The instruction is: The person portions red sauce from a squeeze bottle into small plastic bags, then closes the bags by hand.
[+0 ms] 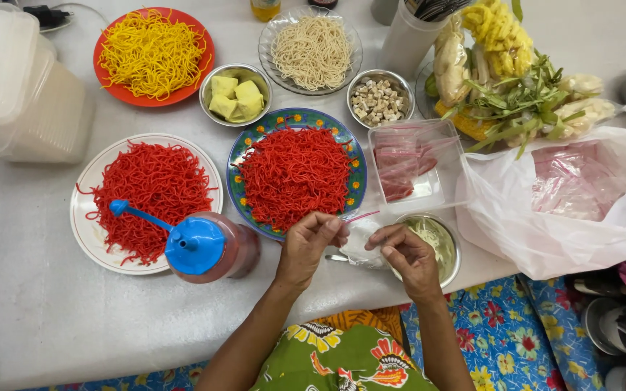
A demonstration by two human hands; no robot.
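left hand [307, 242] and right hand [406, 250] both pinched narrow on a small clear plastic bag [361, 242], crinkled and thin with a red strip at its mouth, held at the table edge. it sits between the patterned plate of red noodles [295, 172] and a steel bowl [435, 242] holding pale shreds. a blue-capped sauce bottle [208, 246] lies left.

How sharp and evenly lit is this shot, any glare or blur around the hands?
Head view: soft even light, faint shadows, no harsh glare; left hand and right hand on the small clear bag look sharp; the stacked containers bow outward at the frame's edge.
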